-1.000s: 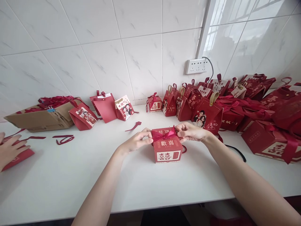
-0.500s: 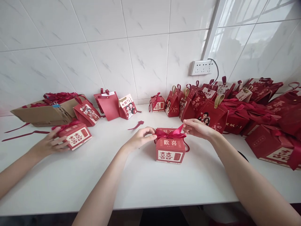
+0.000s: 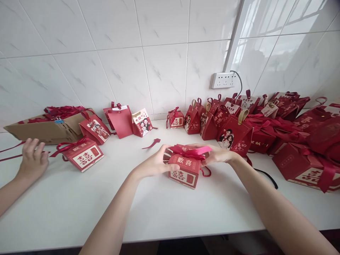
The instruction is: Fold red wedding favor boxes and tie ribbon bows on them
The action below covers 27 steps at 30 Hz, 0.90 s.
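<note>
A small red gift box [image 3: 183, 174] with white double-character panels stands on the white table in front of me, turned slightly. A pink-red ribbon bow [image 3: 190, 153] lies across its top, and a red cord handle hangs at its right side. My left hand [image 3: 156, 161] grips the box's left side, thumb on the front face. Around the right and back of the box curls my right hand [image 3: 215, 154], its fingertips partly hidden behind box and ribbon.
Another person's hand [image 3: 34, 157] is at the left, beside a similar box [image 3: 86, 156]. A cardboard carton [image 3: 53, 132] of ribbons stands behind. Many red gift boxes [image 3: 235, 136] crowd the right side. A loose ribbon piece [image 3: 152, 143] lies mid-table; a socket strip [image 3: 224, 80] is on the wall.
My hands have moved from the ribbon ends to the sides of the box, which has turned and shifted slightly left. The other person's hand has let go of their box and moved left.
</note>
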Each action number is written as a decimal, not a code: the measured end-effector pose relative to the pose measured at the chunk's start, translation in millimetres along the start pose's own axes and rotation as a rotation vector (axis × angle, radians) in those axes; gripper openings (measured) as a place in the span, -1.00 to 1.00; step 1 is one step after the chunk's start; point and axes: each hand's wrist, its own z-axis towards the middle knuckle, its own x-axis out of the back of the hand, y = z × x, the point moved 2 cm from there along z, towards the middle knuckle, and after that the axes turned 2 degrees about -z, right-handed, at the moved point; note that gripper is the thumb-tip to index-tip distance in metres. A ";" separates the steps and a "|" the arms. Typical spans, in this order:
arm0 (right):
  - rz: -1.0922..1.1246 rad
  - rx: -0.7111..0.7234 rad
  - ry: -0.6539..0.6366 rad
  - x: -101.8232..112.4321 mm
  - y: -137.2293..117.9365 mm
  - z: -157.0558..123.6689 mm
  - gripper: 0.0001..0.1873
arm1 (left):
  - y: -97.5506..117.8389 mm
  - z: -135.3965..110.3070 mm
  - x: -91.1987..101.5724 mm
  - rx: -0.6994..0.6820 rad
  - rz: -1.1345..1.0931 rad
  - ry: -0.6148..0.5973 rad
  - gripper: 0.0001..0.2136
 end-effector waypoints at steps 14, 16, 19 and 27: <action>0.032 0.096 0.163 -5.4 -0.4 15.1 -0.29 | -2.6 1.5 12.8 0.194 -0.098 0.149 -0.46; -0.017 0.089 0.187 -9.8 -4.2 15.4 -0.41 | -3.2 1.4 10.6 0.199 -0.130 0.086 -0.43; -0.061 0.030 0.199 -11.1 -4.2 12.1 -0.43 | -8.2 6.1 8.8 0.127 -0.212 0.043 -0.43; -0.166 0.020 -0.014 -24.1 -4.3 10.0 0.10 | -5.6 8.2 7.5 -0.008 -0.293 -0.030 -0.52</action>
